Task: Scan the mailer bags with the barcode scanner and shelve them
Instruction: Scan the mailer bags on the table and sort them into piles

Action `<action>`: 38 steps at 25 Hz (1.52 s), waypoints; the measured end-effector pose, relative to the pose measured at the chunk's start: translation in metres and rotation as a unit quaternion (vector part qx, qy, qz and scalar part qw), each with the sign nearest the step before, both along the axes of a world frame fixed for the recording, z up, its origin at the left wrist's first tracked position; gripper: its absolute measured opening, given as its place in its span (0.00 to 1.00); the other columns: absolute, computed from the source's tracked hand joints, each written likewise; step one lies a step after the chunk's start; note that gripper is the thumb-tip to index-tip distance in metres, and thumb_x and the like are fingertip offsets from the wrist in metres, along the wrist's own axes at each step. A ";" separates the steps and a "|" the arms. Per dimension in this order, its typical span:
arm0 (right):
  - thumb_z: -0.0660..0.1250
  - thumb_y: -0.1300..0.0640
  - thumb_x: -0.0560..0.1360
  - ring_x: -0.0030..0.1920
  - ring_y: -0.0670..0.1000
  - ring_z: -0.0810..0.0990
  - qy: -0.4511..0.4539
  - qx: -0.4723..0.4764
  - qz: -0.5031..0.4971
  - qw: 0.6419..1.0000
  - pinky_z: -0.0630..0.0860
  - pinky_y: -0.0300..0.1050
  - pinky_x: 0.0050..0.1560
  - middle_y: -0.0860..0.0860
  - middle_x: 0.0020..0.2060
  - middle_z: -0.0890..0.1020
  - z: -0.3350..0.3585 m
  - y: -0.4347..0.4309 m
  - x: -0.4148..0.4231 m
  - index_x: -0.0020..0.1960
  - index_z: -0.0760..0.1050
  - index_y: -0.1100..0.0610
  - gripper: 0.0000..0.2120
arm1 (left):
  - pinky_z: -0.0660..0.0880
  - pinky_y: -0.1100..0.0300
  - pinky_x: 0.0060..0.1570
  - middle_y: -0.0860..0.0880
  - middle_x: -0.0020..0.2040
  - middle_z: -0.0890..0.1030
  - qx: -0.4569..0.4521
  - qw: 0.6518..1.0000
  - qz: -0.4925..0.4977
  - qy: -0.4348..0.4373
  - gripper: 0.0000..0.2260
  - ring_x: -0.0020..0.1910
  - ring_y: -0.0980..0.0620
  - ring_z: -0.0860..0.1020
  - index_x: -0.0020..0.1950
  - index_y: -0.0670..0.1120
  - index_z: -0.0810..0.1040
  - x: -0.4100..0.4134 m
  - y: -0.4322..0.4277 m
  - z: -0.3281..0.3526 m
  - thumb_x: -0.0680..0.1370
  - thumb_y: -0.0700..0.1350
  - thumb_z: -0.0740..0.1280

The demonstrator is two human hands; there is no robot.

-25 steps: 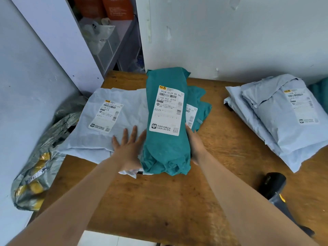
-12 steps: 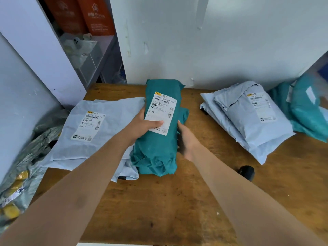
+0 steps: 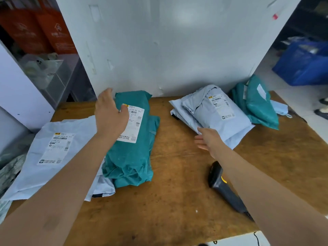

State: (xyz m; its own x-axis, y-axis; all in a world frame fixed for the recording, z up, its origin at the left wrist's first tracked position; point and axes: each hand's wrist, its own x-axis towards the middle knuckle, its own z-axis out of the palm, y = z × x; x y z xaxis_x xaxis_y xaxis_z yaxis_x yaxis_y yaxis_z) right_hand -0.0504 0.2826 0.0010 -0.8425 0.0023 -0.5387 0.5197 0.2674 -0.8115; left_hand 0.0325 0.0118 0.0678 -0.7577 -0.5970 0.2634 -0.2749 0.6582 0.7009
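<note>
teal mailer (image 3: 131,157) – brown wd table (image 3: 177,201)

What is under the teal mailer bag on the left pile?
The teal mailer bag lies over a second teal bag showing at its right edge, and overlaps the pale blue mailer at its left. Whatever else lies beneath is covered.

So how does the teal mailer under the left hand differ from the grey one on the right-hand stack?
The teal mailer is dark green, long and narrow; the grey mailer is pale, broader and flatter. The left hand hides part of the teal one's label; the grey one's shows whole. Both lie label-up on other bags.
</note>
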 end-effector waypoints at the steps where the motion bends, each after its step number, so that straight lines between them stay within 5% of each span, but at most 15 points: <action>1: 0.62 0.54 0.78 0.45 0.56 0.78 0.019 0.039 -0.007 0.999 0.75 0.47 0.46 0.58 0.45 0.77 -0.002 0.015 -0.006 0.50 0.72 0.58 0.07 | 0.66 0.52 0.68 0.42 0.69 0.69 -0.042 0.998 -0.038 0.042 0.23 0.67 0.44 0.68 0.71 0.42 0.64 -0.005 0.022 0.008 0.77 0.42 0.63; 4: 0.64 0.55 0.76 0.45 0.56 0.73 0.064 0.203 0.031 0.977 0.71 0.47 0.47 0.59 0.44 0.73 -0.009 0.071 -0.034 0.49 0.73 0.62 0.09 | 0.68 0.54 0.62 0.42 0.65 0.70 -0.062 0.974 -0.215 0.026 0.18 0.62 0.46 0.71 0.69 0.42 0.67 -0.035 0.111 0.001 0.79 0.41 0.60; 7: 0.64 0.49 0.77 0.62 0.59 0.73 0.044 0.244 0.011 0.969 0.72 0.52 0.63 0.58 0.64 0.73 -0.007 0.130 -0.070 0.70 0.66 0.64 0.27 | 0.72 0.59 0.48 0.41 0.65 0.71 0.172 0.942 -0.216 -0.190 0.21 0.56 0.48 0.74 0.69 0.42 0.65 -0.076 0.186 -0.049 0.79 0.49 0.63; 10: 0.68 0.43 0.74 0.69 0.60 0.69 -0.026 0.142 -0.042 0.989 0.71 0.56 0.65 0.57 0.73 0.66 -0.005 0.174 -0.105 0.76 0.59 0.60 0.37 | 0.73 0.51 0.59 0.43 0.70 0.68 0.518 0.806 -0.060 -0.279 0.39 0.65 0.42 0.70 0.75 0.43 0.59 -0.105 0.226 -0.085 0.72 0.60 0.70; 14: 0.73 0.41 0.70 0.69 0.61 0.69 -0.136 -0.021 -0.065 0.988 0.71 0.57 0.65 0.57 0.72 0.66 -0.023 0.205 -0.139 0.76 0.57 0.54 0.42 | 0.73 0.46 0.59 0.43 0.68 0.72 0.629 0.741 0.016 -0.235 0.42 0.64 0.40 0.72 0.72 0.47 0.64 -0.144 0.259 -0.117 0.64 0.61 0.76; 17: 0.73 0.45 0.71 0.65 0.59 0.73 -0.168 -0.107 -0.070 0.978 0.74 0.59 0.62 0.57 0.66 0.71 -0.033 0.196 -0.154 0.71 0.61 0.54 0.36 | 0.78 0.46 0.52 0.44 0.59 0.78 0.605 0.755 0.069 -0.242 0.39 0.54 0.42 0.79 0.66 0.46 0.69 -0.164 0.283 -0.122 0.61 0.58 0.79; 20: 0.70 0.48 0.74 0.61 0.56 0.74 -0.211 -0.199 -0.093 0.953 0.75 0.58 0.58 0.55 0.62 0.72 -0.040 0.174 -0.159 0.64 0.66 0.53 0.23 | 0.75 0.53 0.51 0.47 0.47 0.78 0.545 0.813 0.119 -0.167 0.22 0.54 0.44 0.77 0.54 0.41 0.71 -0.181 0.274 -0.118 0.68 0.47 0.78; 23: 0.68 0.47 0.76 0.64 0.58 0.74 -0.235 -0.221 -0.038 0.946 0.74 0.60 0.62 0.58 0.67 0.72 -0.050 0.153 -0.160 0.70 0.65 0.55 0.27 | 0.70 0.54 0.53 0.46 0.56 0.74 0.435 0.881 0.120 -0.144 0.27 0.59 0.44 0.74 0.65 0.39 0.68 -0.198 0.230 -0.109 0.72 0.47 0.74; 25: 0.70 0.45 0.74 0.61 0.59 0.76 -0.226 -0.175 -0.037 0.957 0.75 0.59 0.61 0.58 0.63 0.74 -0.056 0.144 -0.161 0.68 0.66 0.56 0.29 | 0.70 0.54 0.54 0.43 0.64 0.72 0.325 0.914 0.102 -0.220 0.31 0.60 0.43 0.73 0.70 0.40 0.66 -0.203 0.213 -0.104 0.72 0.51 0.73; 28: 0.75 0.49 0.69 0.55 0.57 0.77 -0.198 -0.181 -0.126 0.955 0.79 0.52 0.51 0.55 0.55 0.75 -0.057 0.142 -0.160 0.61 0.67 0.56 0.26 | 0.73 0.58 0.40 0.44 0.47 0.77 0.194 0.942 0.065 -0.266 0.20 0.48 0.42 0.77 0.48 0.43 0.74 -0.199 0.217 -0.106 0.70 0.59 0.71; 30: 0.75 0.54 0.70 0.52 0.55 0.78 -0.177 -0.166 -0.138 0.960 0.79 0.48 0.46 0.56 0.53 0.77 -0.053 0.142 -0.161 0.59 0.71 0.59 0.22 | 0.67 0.60 0.33 0.48 0.39 0.73 0.275 0.930 0.061 -0.234 0.20 0.44 0.45 0.75 0.43 0.43 0.72 -0.199 0.221 -0.101 0.69 0.58 0.73; 32: 0.71 0.62 0.73 0.51 0.55 0.78 -0.158 -0.152 -0.136 0.966 0.79 0.47 0.43 0.59 0.52 0.78 -0.045 0.143 -0.162 0.55 0.73 0.61 0.13 | 0.68 0.60 0.37 0.49 0.42 0.72 0.363 0.906 0.062 -0.210 0.19 0.45 0.48 0.74 0.48 0.43 0.72 -0.195 0.221 -0.097 0.70 0.54 0.74; 34: 0.67 0.66 0.74 0.52 0.57 0.78 -0.137 -0.169 -0.140 0.966 0.79 0.48 0.42 0.60 0.50 0.78 -0.033 0.141 -0.156 0.49 0.73 0.61 0.06 | 0.66 0.61 0.35 0.49 0.36 0.69 0.376 0.905 0.053 -0.193 0.14 0.36 0.52 0.70 0.39 0.45 0.68 -0.189 0.221 -0.089 0.73 0.47 0.72; 36: 0.64 0.67 0.74 0.51 0.57 0.77 -0.109 -0.138 -0.136 0.975 0.81 0.51 0.48 0.58 0.45 0.76 -0.024 0.138 -0.143 0.42 0.71 0.57 0.06 | 0.63 0.59 0.33 0.47 0.33 0.67 0.386 0.903 0.059 -0.182 0.14 0.32 0.52 0.67 0.34 0.46 0.67 -0.180 0.215 -0.086 0.75 0.42 0.69; 38: 0.62 0.66 0.73 0.49 0.56 0.76 -0.079 -0.107 -0.117 0.984 0.80 0.53 0.54 0.56 0.41 0.74 -0.015 0.139 -0.122 0.39 0.70 0.57 0.07 | 0.70 0.57 0.41 0.43 0.41 0.75 0.431 0.885 0.055 -0.166 0.07 0.40 0.46 0.73 0.39 0.43 0.74 -0.165 0.206 -0.083 0.76 0.40 0.67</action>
State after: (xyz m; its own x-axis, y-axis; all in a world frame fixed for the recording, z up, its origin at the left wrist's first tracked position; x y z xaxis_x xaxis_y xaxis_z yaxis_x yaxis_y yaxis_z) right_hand -0.1719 0.4216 -0.0144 -0.7384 0.0591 -0.6717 0.6705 -0.0424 -0.7407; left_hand -0.1325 0.2176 -0.0151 -0.6325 -0.5437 -0.5516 -0.5887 -0.1253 0.7986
